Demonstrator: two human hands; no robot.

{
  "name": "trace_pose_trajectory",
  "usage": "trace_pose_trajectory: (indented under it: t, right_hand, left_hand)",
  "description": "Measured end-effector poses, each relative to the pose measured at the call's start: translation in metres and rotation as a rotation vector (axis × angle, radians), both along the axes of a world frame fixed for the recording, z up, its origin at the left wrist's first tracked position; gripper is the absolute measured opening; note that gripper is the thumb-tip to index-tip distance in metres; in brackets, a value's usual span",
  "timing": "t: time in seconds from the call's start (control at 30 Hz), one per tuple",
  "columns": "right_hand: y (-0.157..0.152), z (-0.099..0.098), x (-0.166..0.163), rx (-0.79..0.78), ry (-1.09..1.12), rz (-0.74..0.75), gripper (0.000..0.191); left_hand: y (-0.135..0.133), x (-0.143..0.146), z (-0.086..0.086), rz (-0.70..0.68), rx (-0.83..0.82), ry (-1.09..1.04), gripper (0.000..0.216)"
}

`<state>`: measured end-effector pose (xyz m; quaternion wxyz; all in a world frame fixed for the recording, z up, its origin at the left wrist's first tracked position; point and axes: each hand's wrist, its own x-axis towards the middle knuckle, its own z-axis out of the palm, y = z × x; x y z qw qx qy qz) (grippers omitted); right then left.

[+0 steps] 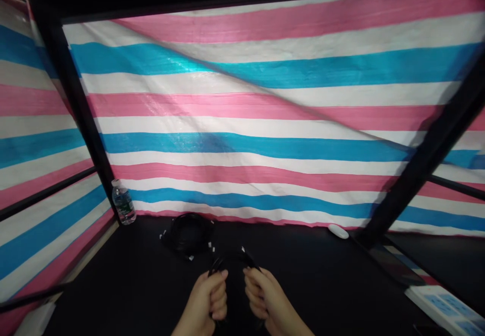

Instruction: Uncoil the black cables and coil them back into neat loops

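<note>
A black cable (233, 254) is looped between my two hands near the bottom centre, and its pale connector ends stick up above the grips. My left hand (212, 298) is closed around the loop's left side, thumb on top. Around the right side, my right hand (265, 295) is closed in the same way. Below the fists the cable fades into the dark tabletop and is hard to make out. Just beyond my left hand lies a pile of coiled black cables (187, 235) with several pale connector tips.
A clear water bottle (124, 203) stands at the table's back left corner. Toward the back right lies a white rounded object (338, 231). A white sheet or box with blue pictures (447, 305) is at the right. Black frame posts (428, 149) and a striped tarp (242, 149) enclose the black table (322, 275).
</note>
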<state>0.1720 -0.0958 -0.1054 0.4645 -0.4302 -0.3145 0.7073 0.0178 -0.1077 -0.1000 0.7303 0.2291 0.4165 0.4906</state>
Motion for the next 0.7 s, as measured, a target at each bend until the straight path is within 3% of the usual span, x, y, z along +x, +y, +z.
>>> trace_pose_trajectory:
  t: [0.2, 0.33, 0.53, 0.7]
  right_hand:
    - [0.004, 0.002, 0.002, -0.061, 0.076, -0.044, 0.057]
    - [0.004, 0.005, 0.001, -0.039, 0.107, -0.126, 0.058]
    - [-0.002, -0.007, -0.007, -0.019, 0.027, -0.028, 0.056]
    - [0.004, -0.020, -0.004, 0.050, -0.025, 0.054, 0.065]
  left_hand:
    - [-0.002, 0.002, -0.003, 0.057, 0.115, 0.067, 0.046]
    - [-0.006, 0.006, -0.004, 0.094, 0.156, 0.075, 0.048]
    - [-0.006, 0.002, -0.008, 0.092, 0.016, -0.022, 0.064]
    - [-0.002, -0.010, -0.004, 0.033, 0.012, -0.016, 0.060]
